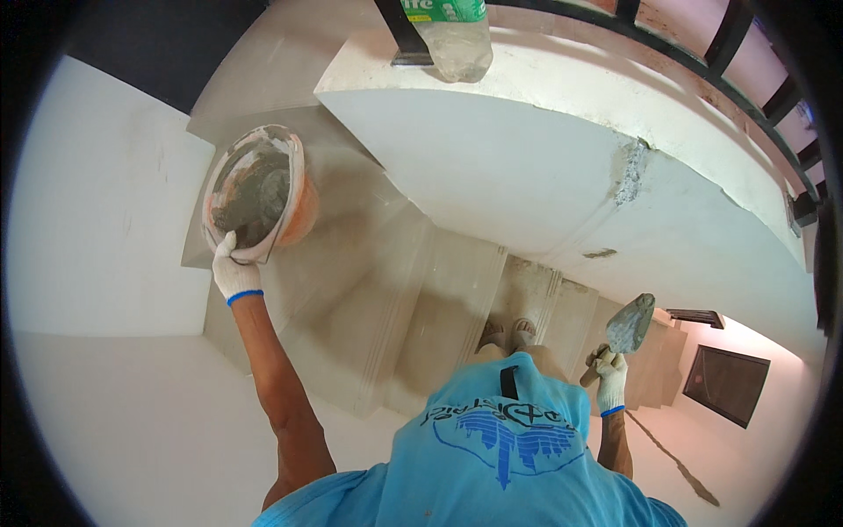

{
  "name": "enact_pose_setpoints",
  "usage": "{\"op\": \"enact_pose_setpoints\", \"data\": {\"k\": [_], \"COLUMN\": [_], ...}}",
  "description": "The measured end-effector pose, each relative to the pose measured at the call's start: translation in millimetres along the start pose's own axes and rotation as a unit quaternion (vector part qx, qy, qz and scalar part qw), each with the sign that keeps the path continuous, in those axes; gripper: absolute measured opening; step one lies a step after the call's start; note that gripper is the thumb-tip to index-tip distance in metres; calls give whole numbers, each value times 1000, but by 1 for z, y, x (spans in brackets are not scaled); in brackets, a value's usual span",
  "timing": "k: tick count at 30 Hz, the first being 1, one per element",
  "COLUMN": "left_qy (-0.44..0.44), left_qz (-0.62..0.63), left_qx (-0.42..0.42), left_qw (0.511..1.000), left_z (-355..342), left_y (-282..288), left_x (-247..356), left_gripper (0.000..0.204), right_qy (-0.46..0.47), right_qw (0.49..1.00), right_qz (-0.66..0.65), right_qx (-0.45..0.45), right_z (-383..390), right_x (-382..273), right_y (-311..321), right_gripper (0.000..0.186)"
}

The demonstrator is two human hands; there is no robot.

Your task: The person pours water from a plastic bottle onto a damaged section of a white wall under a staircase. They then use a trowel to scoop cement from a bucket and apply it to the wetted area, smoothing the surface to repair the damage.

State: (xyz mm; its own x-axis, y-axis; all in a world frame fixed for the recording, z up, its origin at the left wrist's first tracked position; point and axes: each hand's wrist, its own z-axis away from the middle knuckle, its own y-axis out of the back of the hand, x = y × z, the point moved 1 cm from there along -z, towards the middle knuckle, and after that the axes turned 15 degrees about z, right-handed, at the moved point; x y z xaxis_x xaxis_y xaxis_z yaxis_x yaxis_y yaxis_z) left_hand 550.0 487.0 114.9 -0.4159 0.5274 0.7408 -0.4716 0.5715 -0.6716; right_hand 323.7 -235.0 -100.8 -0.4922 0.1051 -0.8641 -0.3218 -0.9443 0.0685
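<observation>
My left hand [235, 274], in a white glove with a blue cuff, is closed on the near rim of an orange bucket [303, 209]. The bucket tilts on a stair step at the left, its rim crusted with dried cement. Wet grey mortar [253, 206] lies inside it. At the right, my gloved right hand [609, 379] is wrapped round the handle of a trowel [630, 325]. Its blade points up and away from me, coated in grey mortar. The trowel is apart from the white stair side wall [492, 167].
Winding steps [351, 299] run down from left to right, with my feet on one. A plastic bottle [461, 53] stands on the wall's ledge beside a black metal railing [727, 39]. The wall has a rough grey patch [630, 171]. A dark framed panel [727, 385] is at lower right.
</observation>
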Motion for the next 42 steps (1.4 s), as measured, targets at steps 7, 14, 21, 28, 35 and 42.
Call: {"op": "enact_pose_setpoints", "data": {"k": [7,14,21,28,35,42], "left_qy": [-14,-40,10,57,-13,-391], "left_qz": [-13,-60,22,-40,-201,-430], "left_qx": [15,3,73,112,260,186], "left_qw": [1000,997,997,991,944,792], "left_z": [-95,-107,-90,-97,-51,-7], "left_y": [43,36,40,63,12,-45], "left_x": [-26,-52,-78,-70,-70,-49], "left_gripper": [58,56,53,37,47,71], "right_qy": [10,16,8,7,4,-5], "right_qw": [1000,1000,1000,999,998,998], "right_qz": [29,25,27,38,46,43], "right_qx": [-3,-7,-11,-19,-45,-36], "right_z": [14,29,22,10,10,14], "right_x": [-30,-56,-59,-70,-94,-104], "right_y": [-21,-39,-37,-34,-37,-33], "right_gripper": [35,35,36,35,36,35]}}
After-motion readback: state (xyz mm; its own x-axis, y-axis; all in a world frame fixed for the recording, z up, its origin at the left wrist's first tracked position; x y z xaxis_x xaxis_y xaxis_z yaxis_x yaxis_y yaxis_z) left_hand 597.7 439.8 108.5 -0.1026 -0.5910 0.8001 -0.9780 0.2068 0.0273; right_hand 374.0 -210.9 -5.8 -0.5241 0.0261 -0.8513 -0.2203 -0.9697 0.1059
